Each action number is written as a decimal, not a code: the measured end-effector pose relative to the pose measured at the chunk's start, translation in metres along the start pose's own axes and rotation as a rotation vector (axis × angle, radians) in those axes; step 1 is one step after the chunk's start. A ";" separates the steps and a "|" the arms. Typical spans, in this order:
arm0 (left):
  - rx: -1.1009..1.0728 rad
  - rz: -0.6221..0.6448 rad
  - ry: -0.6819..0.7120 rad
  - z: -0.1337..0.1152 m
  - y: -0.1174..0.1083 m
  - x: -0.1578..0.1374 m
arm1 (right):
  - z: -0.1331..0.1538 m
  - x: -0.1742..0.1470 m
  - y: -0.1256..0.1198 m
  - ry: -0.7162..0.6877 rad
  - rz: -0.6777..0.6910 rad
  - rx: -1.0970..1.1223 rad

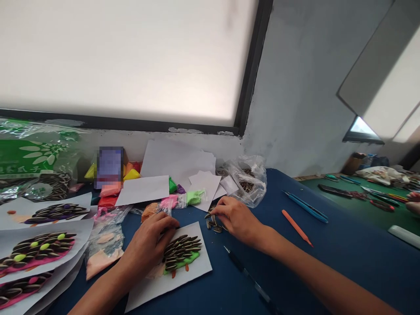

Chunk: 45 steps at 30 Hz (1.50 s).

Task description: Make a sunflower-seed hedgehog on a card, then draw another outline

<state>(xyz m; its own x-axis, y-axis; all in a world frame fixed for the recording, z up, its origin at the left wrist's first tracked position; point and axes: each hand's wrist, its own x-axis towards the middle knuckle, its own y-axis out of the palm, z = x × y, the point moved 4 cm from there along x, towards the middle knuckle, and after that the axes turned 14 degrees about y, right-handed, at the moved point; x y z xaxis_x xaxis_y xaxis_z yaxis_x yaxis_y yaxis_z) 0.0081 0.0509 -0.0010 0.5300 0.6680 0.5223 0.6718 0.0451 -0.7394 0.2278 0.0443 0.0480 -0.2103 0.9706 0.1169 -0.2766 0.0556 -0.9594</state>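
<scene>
A white card (197, 282) lies on the blue table with a hedgehog picture (182, 253): rows of striped sunflower seeds set in green clay, with small brown feet. My left hand (152, 238) rests over the card's upper left part, its fingers bent together beside the seeds; whatever the fingertips hold is hidden. Further right, my right hand (238, 221) pinches a sunflower seed (209, 215) between thumb and forefinger. Several loose seeds (215, 226) lie on the table just under that hand.
Finished-looking seed pictures (42, 251) are stacked at left, near a clay bag (105, 258). Colored clay packets (169, 201) and blank paper (177, 159) line the wall. A seed bag (251, 183), blue tweezers (305, 205), an orange tool (297, 227) and a pen (247, 278) lie rightward.
</scene>
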 end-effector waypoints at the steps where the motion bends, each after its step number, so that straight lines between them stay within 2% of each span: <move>1: 0.000 0.000 -0.002 0.000 0.000 0.000 | 0.001 0.000 0.003 -0.031 0.014 -0.012; 4: -0.004 -0.007 -0.006 0.001 0.000 0.000 | 0.002 0.000 0.008 -0.078 0.041 -0.095; 17: 0.008 -0.001 0.001 0.001 0.000 -0.001 | 0.002 -0.001 0.009 -0.038 0.046 -0.204; 23: 0.006 0.015 0.009 0.000 0.000 -0.001 | 0.002 0.000 -0.013 0.020 0.014 -0.155; 26: 0.005 0.019 0.011 0.000 0.000 -0.001 | 0.011 -0.004 -0.021 -0.013 0.048 0.011; 30: 0.008 0.013 0.007 0.000 0.000 -0.001 | 0.018 -0.008 -0.009 -0.074 0.114 0.072; 36: 0.004 0.046 -0.032 -0.003 -0.002 0.001 | 0.013 -0.007 -0.010 0.021 0.012 -0.045; 40: -0.012 0.072 -0.055 -0.005 -0.003 0.002 | 0.021 -0.013 -0.006 -0.074 0.120 -0.063; 45: -0.014 0.055 -0.053 -0.006 -0.004 0.003 | 0.019 -0.013 0.007 -0.039 0.144 0.023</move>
<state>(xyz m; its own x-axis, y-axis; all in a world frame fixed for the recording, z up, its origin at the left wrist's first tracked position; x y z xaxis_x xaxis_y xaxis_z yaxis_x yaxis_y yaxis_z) 0.0097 0.0485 0.0059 0.5380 0.7078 0.4577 0.6498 -0.0024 -0.7601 0.2107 0.0272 0.0445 -0.2854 0.9583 -0.0116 -0.2625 -0.0898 -0.9607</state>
